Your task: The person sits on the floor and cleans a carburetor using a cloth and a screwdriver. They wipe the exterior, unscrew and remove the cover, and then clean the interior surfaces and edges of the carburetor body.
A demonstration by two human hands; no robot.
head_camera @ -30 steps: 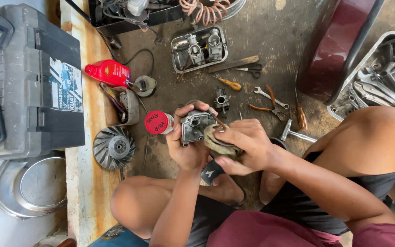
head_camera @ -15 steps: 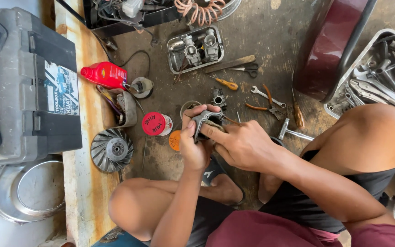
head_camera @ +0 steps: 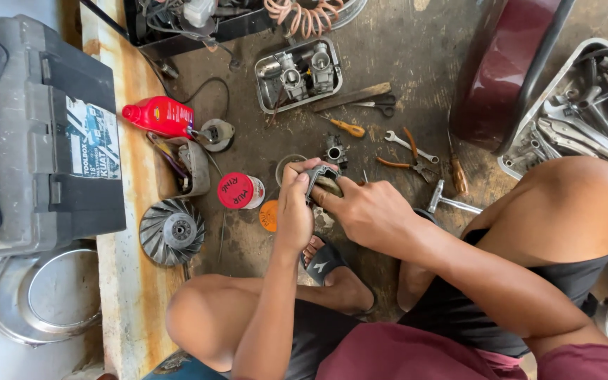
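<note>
- Both hands grip one small metal part (head_camera: 324,181) above the floor: left hand (head_camera: 295,204) clasps its side, right hand (head_camera: 369,211) pinches its front.
- Risk, I judge: it could slip (greasy-looking) and drop among the pliers (head_camera: 406,151) and wrench (head_camera: 411,146).
- Room: red-lidded can (head_camera: 237,191) near the left, knee (head_camera: 571,204) crowds the right; bare floor ahead.
</note>
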